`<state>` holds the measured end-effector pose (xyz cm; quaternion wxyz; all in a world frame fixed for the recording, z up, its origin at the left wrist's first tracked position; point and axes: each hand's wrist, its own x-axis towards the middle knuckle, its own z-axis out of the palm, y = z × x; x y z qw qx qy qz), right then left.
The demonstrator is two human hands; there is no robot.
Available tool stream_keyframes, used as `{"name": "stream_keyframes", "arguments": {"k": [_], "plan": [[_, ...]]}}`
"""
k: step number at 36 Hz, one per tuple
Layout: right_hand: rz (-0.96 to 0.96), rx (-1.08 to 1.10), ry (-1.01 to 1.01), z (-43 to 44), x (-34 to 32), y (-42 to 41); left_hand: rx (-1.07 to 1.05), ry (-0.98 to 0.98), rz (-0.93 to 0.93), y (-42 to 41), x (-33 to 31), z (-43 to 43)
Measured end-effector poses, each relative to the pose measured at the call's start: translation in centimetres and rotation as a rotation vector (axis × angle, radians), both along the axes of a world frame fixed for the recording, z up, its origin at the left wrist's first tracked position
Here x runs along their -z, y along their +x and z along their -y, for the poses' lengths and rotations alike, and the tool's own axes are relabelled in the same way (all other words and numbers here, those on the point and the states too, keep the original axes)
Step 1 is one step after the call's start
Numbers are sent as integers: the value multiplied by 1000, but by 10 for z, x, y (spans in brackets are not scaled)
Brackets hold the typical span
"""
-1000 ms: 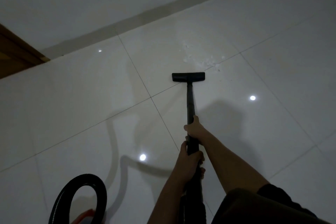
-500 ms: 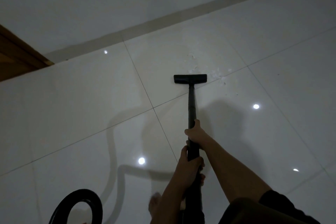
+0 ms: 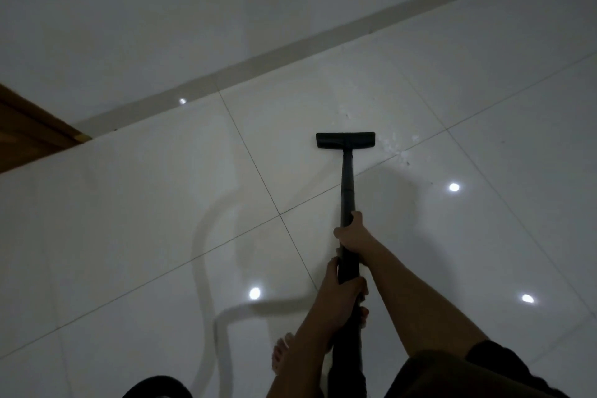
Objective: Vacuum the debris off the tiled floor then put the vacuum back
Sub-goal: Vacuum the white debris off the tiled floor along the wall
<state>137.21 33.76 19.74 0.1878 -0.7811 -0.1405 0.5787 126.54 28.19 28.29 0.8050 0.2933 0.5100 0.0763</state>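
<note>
Now, with left grip [image 3: 342, 288] and right grip [image 3: 352, 233] both clenched round the vacuum wand [image 3: 348, 184], we should slide the floor nozzle [image 3: 345, 140] flat over the debris [image 3: 392, 146] just right of it.

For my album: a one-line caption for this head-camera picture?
Left hand and right hand grip a black vacuum wand, its floor head on glossy white tiles beside pale debris.

The room was dim and grey, the picture soft and slightly grainy. Overhead lamps showed only as small white glints [image 3: 454, 187] on the glossy tiled floor [image 3: 129, 236] — hard glare spots. The black vacuum wand [image 3: 347, 178] lost its detail in gloom; a faint broad shadow [image 3: 397, 204] lay beside it.
</note>
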Motion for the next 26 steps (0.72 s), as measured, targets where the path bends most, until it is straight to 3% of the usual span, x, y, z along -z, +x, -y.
{"name": "stream_keyframes", "arguments": {"k": [15, 26], "plan": [[-24, 80, 12, -55, 14, 29, 111, 48, -27, 25, 5, -62], [-24, 47, 0, -106, 21, 60, 36, -10, -32, 57, 9, -108]]}}
